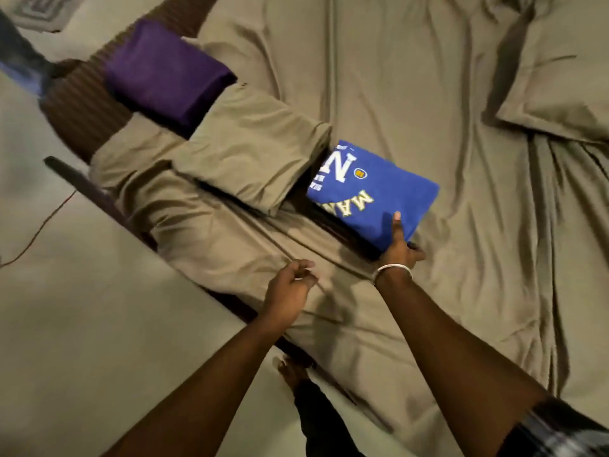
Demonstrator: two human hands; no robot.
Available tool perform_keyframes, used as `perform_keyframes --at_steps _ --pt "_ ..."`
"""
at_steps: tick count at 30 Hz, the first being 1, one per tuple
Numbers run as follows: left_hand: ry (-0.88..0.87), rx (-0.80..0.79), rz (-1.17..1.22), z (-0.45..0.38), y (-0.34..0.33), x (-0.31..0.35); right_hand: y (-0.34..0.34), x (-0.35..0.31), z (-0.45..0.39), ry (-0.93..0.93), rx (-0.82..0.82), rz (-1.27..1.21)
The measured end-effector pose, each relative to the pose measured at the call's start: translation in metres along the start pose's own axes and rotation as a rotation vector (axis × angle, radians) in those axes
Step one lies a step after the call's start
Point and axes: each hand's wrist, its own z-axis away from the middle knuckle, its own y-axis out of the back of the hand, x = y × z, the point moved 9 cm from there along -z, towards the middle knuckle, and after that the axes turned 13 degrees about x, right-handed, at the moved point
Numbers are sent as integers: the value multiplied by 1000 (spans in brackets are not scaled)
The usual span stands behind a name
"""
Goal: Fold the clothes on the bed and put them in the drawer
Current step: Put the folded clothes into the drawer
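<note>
Presently one folded blue shirt [372, 189] in right-hand grip [400, 247], left hand [290, 288] loosely curled, empty.

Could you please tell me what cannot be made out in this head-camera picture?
- Drawer: not in the head view at all.
- Blue shirt: lettering partly folded under, unreadable.
- Right hand: fingers hidden beneath the shirt.
- Dark object, top left: blurred and cut by the edge.
- Pillow: cut by the right edge.

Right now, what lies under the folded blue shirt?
The blue shirt rests on the tan bedsheet. The right hand grips its near edge, thumb on top. The fingers beneath and anything else underneath are covered.
</note>
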Motion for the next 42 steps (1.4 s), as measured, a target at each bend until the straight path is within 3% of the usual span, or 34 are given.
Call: perform_keyframes --at_steps 4,7,10,14,20,22,25,28,30,33,37,39,42 --pt "68 -159 -191 -41 -73 -4 -34 24 -22 -195 -348 12" --pt "57 -261 -354 -58 -100 -17 -38 34 -28 -241 -467 -2" --pt "14 -279 -519 -64 -108 -29 -40 24 -29 -210 -516 50" --pt "38 -233 -409 -65 -106 -18 -50 -6 -11 -172 -567 73" --pt "89 -325 -345 -64 -107 -12 -70 -1 22 -331 -604 94" --pt "108 -228 -321 -71 -97 -9 -71 -4 19 -295 -551 77" --pt "91 -31 -120 -76 -76 0 -59 -5 19 -281 -445 97" --pt "587 -141 491 -49 -95 -29 -39 -10 39 -349 -457 35" --pt "769 -166 796 -33 -109 -35 -17 -9 50 -418 -485 22" --pt "729 -209 936 -24 -114 -24 23 -17 62 -436 -530 37" --pt "601 -406 983 -12 -100 -4 62 -28 75 -428 -599 96" --pt "551 -438 1006 -10 -73 1 68 -32 84 -434 -656 122" --pt "405 -650 988 9 -21 37 65 -33 97 -404 -746 242"
